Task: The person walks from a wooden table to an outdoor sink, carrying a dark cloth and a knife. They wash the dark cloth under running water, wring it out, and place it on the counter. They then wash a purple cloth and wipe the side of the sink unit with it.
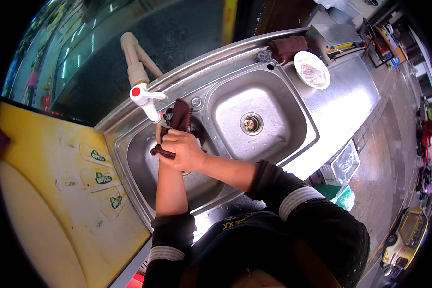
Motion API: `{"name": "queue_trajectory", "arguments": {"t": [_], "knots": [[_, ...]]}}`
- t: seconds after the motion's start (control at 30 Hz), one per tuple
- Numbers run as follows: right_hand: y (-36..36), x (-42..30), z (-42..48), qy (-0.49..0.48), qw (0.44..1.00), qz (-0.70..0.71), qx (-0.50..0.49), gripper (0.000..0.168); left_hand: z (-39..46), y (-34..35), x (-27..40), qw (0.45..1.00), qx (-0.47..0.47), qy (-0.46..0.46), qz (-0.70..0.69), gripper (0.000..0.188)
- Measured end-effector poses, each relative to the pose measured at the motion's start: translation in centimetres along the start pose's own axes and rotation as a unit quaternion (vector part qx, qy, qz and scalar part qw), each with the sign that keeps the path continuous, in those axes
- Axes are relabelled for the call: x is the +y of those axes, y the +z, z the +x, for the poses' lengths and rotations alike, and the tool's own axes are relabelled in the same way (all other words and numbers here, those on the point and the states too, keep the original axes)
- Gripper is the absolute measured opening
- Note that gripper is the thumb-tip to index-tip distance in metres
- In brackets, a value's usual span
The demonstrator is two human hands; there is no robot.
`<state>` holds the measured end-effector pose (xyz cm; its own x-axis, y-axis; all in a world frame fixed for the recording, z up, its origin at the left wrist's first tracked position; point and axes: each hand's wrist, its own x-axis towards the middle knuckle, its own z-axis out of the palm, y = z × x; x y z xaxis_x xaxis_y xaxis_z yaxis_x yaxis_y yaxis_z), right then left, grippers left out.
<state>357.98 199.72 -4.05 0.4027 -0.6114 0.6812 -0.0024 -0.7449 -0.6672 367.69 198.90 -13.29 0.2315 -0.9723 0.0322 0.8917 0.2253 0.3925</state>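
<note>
My right hand (pixel 183 149) grips a dark brown cloth (pixel 181 114) over the left sink basin (pixel 140 176). A twisted end of the cloth sticks out on the left of its fingers, and a wider folded part spreads above the knuckles. My left forearm (pixel 171 196) reaches up from below to the same spot. The left hand itself is mostly hidden behind the right hand and the cloth, so its grip cannot be made out. Just above the hands is a white plastic tap (pixel 145 100) with a red-dotted cap; its spout points down at the cloth.
The right basin (pixel 234 144) has debris in its drain (pixel 251 124). Beyond it lie a steel-wool scourer (pixel 263 55), a folded brown cloth (pixel 288 46) and a white bowl (pixel 311 70) holding clear plastic. A glass tank (pixel 104 68) borders the back; a yellow panel (pixel 90 205) is left.
</note>
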Motion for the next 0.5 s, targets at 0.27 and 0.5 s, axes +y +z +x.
{"name": "queue_trajectory", "arguments": {"t": [0.27,0.5], "knots": [[0.6,7.3,1.8,0.246,0.963,-0.097,0.042,0.020,-1.9,1.9,-0.7,0.960,0.219,-0.141,0.099,0.032],[2.7,4.9,-0.8,0.157,0.985,-0.050,-0.043,0.013,-2.7,0.6,0.8,0.945,0.133,-0.060,0.291,0.044]]}}
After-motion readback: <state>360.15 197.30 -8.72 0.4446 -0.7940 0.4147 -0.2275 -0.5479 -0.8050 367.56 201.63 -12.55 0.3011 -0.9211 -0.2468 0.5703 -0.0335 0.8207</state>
